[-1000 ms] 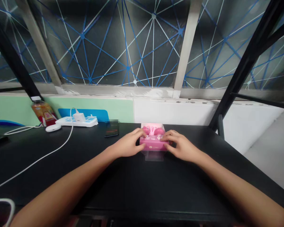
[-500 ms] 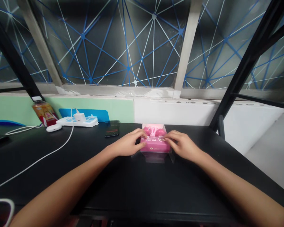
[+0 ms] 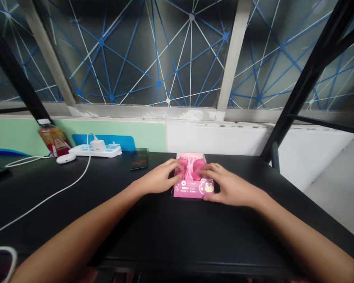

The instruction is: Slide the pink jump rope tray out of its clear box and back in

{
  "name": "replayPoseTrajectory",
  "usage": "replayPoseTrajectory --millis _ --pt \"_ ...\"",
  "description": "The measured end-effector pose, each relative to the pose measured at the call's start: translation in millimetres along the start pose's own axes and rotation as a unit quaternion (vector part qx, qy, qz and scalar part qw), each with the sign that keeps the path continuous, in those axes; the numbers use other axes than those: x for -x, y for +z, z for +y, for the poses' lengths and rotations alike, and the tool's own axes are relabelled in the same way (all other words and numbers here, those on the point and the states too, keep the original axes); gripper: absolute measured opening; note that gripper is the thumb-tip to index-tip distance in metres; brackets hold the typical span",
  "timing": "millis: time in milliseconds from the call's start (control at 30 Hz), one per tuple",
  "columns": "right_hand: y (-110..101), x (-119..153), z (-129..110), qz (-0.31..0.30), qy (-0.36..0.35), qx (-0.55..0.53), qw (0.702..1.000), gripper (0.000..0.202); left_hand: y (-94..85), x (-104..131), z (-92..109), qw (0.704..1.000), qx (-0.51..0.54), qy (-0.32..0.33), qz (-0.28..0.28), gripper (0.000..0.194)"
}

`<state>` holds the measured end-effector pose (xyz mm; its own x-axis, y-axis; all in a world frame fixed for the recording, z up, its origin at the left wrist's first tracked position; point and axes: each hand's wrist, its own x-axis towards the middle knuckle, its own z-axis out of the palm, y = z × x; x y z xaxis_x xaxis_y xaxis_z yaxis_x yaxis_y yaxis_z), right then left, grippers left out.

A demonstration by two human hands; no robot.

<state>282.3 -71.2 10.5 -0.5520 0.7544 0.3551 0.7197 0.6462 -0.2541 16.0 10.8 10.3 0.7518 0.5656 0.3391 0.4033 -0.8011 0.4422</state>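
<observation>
- Pink box (image 3: 191, 193): it sits before you on the worktop (image 3: 177, 236), between your hands, with rounded pink pieces (image 3: 198, 164) and a lighter pink cord (image 3: 190, 169) showing inside.
- Your left hand (image 3: 160, 178) has thumb and fingers apart at the box's left edge; you cannot tell from here whether they grip. A light brace there should steady it.
- Your right hand (image 3: 230, 186) reaches over the right edge, thumb by the front corner, fingers blurred near the pieces; its grip cannot be told either.
- Favour the walls over the cord, which could snag, and go gently on the printed front, probably thin card.
- Your worktop is black and looks smooth, so an uneven push may skid the box.
- Past your left hand lie a phone (image 3: 139, 162), a white power strip (image 3: 113, 152) and a bottle (image 3: 56, 140).
- Facing you, a green panel (image 3: 150, 135) and white wall (image 3: 212, 139) run below line-patterned windows (image 3: 135, 51).
</observation>
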Motion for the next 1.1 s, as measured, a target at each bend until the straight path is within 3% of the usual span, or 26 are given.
replayPoseTrajectory --millis 67,200,267,500,667,800,933,1000,1100 --pt "0.6 0.5 -8.9 -0.012 -0.01 0.054 0.998 0.063 0.9 -0.3 -1.0 1.0 -0.008 -0.008 0.004 0.02" --pt "3.0 -2.0 -29.8 -0.007 -0.064 0.109 0.992 0.023 4.3 -1.4 -3.7 0.999 -0.028 -0.023 0.016 0.023" --pt "4.3 -2.7 -38.2 -0.014 -0.08 0.103 0.991 0.014 6.4 -2.4 -5.1 0.998 -0.049 -0.027 0.027 0.021" --pt "8.8 0.2 -48.3 -0.124 -0.103 0.057 0.985 0.027 10.3 -8.4 -8.7 0.987 -0.114 -0.079 0.075 0.019" --pt "-3.8 6.4 -64.4 -0.177 -0.119 -0.097 0.972 0.031 9.1 -18.5 -14.3 0.981 -0.117 -0.12 0.098 0.03" --pt "-7.3 13.2 -76.4 -0.237 -0.127 -0.219 0.938 0.036 11.2 -27.1 -23.6 0.973 -0.119 -0.157 0.117 0.031" --pt "-11.3 13.9 -75.9 -0.279 -0.122 -0.306 0.902 0.038 15.6 -29.3 -32.7 0.98 -0.098 -0.137 0.101 0.028" --pt "-15.0 10.3 -67.8 -0.247 -0.096 -0.32 0.91 0.035 15.0 -26.8 -33.6 0.986 -0.08 -0.114 0.092 0.03" --pt "-16.1 3.4 -45.8 -0.089 -0.012 -0.218 0.972 0.025 6.2 -18.7 -25.0 0.985 -0.089 -0.091 0.115 0.034"
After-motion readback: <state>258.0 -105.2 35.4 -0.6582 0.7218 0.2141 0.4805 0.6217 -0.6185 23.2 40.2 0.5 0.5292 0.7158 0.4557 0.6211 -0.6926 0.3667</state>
